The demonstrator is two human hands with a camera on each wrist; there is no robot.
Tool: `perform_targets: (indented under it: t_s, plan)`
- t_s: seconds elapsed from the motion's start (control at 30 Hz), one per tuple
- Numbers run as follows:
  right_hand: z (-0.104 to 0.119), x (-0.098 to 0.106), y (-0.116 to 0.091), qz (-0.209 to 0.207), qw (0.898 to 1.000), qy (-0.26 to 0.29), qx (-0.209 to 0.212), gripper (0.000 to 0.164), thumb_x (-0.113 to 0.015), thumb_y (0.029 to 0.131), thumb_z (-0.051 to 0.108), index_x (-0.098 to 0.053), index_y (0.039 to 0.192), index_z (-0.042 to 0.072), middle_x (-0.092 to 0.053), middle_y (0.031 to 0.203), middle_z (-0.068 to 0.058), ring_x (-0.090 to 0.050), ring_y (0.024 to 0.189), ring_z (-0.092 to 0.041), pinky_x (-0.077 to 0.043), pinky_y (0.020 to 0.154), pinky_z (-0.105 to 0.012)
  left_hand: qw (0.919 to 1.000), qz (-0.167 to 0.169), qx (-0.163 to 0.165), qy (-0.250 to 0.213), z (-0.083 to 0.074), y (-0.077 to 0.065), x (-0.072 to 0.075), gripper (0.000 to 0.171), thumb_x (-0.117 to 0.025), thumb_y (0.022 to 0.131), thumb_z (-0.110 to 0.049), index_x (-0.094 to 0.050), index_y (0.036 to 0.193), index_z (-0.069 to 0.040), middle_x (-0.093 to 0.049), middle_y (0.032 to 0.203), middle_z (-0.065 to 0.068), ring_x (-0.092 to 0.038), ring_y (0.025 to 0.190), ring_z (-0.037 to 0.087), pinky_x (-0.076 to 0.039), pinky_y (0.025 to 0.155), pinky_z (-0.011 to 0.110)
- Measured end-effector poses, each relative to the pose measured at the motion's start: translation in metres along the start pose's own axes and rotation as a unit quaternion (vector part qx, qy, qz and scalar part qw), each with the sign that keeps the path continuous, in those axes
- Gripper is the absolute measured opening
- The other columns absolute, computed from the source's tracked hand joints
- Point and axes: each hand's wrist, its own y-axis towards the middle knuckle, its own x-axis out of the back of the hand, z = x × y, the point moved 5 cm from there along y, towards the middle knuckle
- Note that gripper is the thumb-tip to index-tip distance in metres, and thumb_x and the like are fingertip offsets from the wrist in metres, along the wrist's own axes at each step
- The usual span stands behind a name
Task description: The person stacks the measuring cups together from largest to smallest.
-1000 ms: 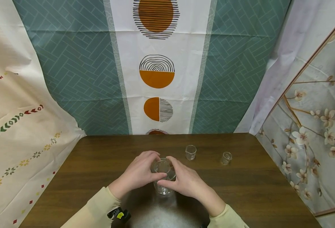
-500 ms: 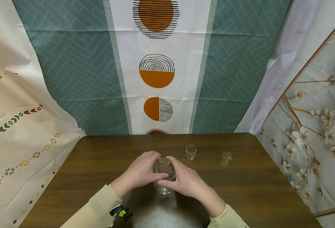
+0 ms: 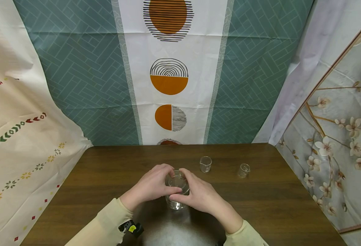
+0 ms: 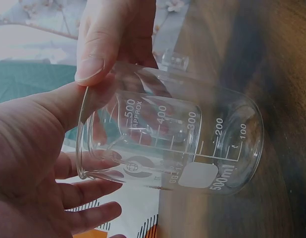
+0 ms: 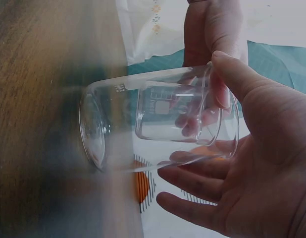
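A large clear glass beaker, printed 500 ml in the left wrist view, stands upright on the wooden table. Inside its upper part is a smaller beaker, its base apart from the larger one's bottom. My left hand reaches into the mouth from the left and pinches the small beaker near its rim with thumb and fingers. From the right, my right hand holds the large beaker around its rim, thumb nearest me and fingers on the far side. Glass reflections partly blur the left fingertips' contact.
Two smaller glass beakers stand farther back: one right of centre, another farther right. Behind the brown table hangs a green and white patterned cloth. Other cloths hang along both sides.
My left hand and the small beaker have shifted slightly right inside the large beaker. My right hand and the large beaker have stayed in place.
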Motion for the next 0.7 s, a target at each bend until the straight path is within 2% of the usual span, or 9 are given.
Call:
perform_targets:
  t_s: [0.27, 0.43, 0.7]
  plan:
    - [0.0012, 0.0001, 0.0006, -0.008, 1.000, -0.006, 0.002, 0.092, -0.076, 0.092, 0.077, -0.047, 0.157, 0.019, -0.066, 0.141, -0.003, -0.069, 0.108, -0.019, -0.059, 0.086, -0.048, 1.0000, 0.001, 0.008, 0.000, -0.0032, -0.0010, 0.0024, 0.050, -0.097, 0.084, -0.050, -0.073, 0.109, -0.014, -0.072, 0.125, 0.003, -0.064, 0.115, 0.029, -0.057, 0.091, 0.051]
    - [0.0010, 0.0000, 0.0003, -0.008, 1.000, -0.005, 0.001, 0.091, -0.076, 0.092, 0.076, -0.048, 0.157, 0.020, -0.066, 0.140, 0.000, -0.069, 0.106, -0.018, -0.059, 0.085, -0.047, 0.9998, 0.006, 0.018, -0.005, -0.0030, -0.0007, 0.0020, 0.049, -0.097, 0.084, -0.048, -0.075, 0.110, -0.014, -0.072, 0.123, 0.002, -0.065, 0.113, 0.027, -0.057, 0.091, 0.050]
    - [-0.0003, -0.0011, 0.0000, -0.003, 1.000, -0.001, -0.004, 0.095, -0.074, 0.091, 0.079, -0.046, 0.159, 0.019, -0.066, 0.143, -0.004, -0.069, 0.103, -0.016, -0.058, 0.088, -0.049, 0.9990, 0.031, 0.030, -0.012, -0.0033, -0.0002, 0.0014, 0.054, -0.097, 0.084, -0.049, -0.079, 0.114, -0.009, -0.073, 0.121, 0.003, -0.067, 0.110, 0.026, -0.058, 0.092, 0.050]
